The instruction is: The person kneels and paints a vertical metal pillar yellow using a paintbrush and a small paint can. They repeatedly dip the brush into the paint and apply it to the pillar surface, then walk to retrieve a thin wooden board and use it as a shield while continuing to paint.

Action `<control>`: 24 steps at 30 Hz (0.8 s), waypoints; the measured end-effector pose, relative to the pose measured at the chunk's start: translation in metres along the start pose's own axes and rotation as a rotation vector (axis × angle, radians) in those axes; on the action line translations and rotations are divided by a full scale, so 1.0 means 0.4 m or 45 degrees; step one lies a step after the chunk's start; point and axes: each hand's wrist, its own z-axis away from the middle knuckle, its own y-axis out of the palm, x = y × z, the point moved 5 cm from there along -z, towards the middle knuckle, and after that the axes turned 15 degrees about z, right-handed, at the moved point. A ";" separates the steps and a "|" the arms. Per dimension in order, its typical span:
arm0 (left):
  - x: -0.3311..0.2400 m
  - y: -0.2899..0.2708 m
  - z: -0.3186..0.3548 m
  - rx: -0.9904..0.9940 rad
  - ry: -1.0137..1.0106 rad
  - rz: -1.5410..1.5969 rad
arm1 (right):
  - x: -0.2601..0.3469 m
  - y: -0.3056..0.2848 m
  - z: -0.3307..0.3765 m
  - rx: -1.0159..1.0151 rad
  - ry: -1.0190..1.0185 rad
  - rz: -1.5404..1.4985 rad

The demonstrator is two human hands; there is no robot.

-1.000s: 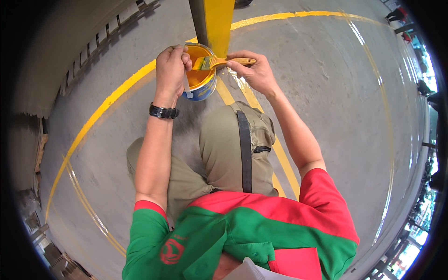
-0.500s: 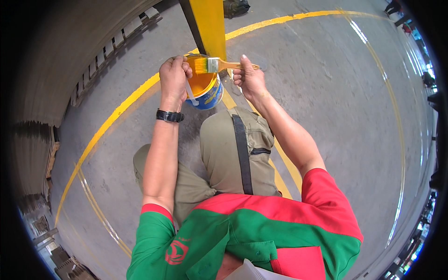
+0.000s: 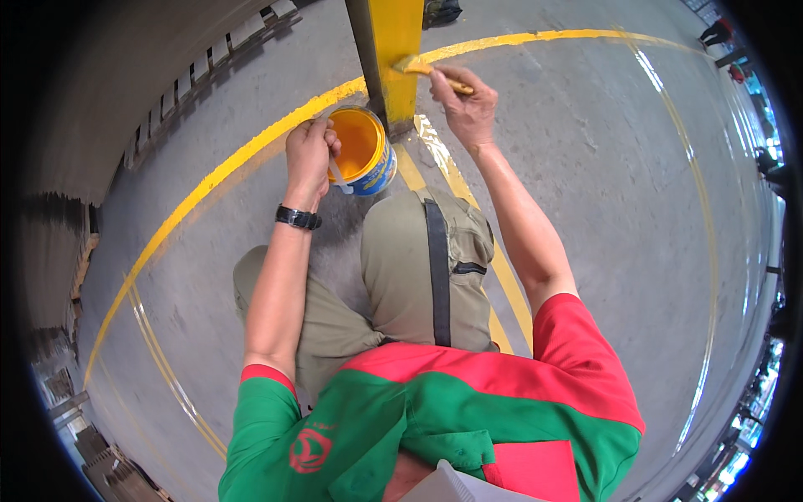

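Note:
My left hand (image 3: 309, 156) is closed round the white handle of a small blue paint bucket (image 3: 373, 174), which hangs tilted with yellow-orange paint (image 3: 350, 144) inside. In my right hand (image 3: 470, 109) is a paintbrush (image 3: 428, 70), gripped by its wooden handle. Its bristles are against or right beside the face of a yellow post (image 3: 398, 42); the exact contact is too small to tell. A dark strip (image 3: 363, 42) runs down the post's left side. The bucket is just left of the post's foot, close to my bent knee (image 3: 401, 259).
A curved yellow line (image 3: 226, 171) crosses the grey floor (image 3: 602, 192) behind the post. Another yellow stripe (image 3: 512, 289) runs toward me beside my knee. Stacked sheets and pallets (image 3: 180, 88) stand at the left. A dark object (image 3: 442, 12) lies beyond the post.
My right hand has carried the paintbrush from over the bucket's mouth up and right to the yellow post. The bucket stays in my left hand, slightly lower in view.

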 end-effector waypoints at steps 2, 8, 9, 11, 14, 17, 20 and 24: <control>0.011 -0.032 0.008 -0.034 -0.017 -0.039 | 0.040 -0.019 -0.015 -0.097 -0.145 -0.117; 0.044 -0.093 0.020 -0.079 -0.051 -0.092 | -0.019 -0.038 0.043 -0.258 -0.134 -0.163; 0.048 -0.103 0.024 -0.086 -0.054 -0.100 | -0.057 -0.023 0.071 -0.206 -0.052 -0.089; 0.057 -0.124 0.034 -0.100 -0.059 -0.103 | -0.139 0.009 0.133 -0.162 0.008 0.099; 0.070 -0.155 0.054 -0.142 -0.064 -0.082 | -0.263 0.055 0.210 -0.068 0.020 0.232; 0.086 -0.175 0.075 -0.195 -0.060 -0.065 | -0.355 0.084 0.255 0.041 0.023 0.335; 0.100 -0.184 0.092 -0.233 -0.081 -0.081 | -0.382 0.098 0.252 0.141 0.052 0.422; 0.116 -0.189 0.099 -0.277 -0.104 -0.088 | -0.313 0.081 0.188 0.127 0.039 0.459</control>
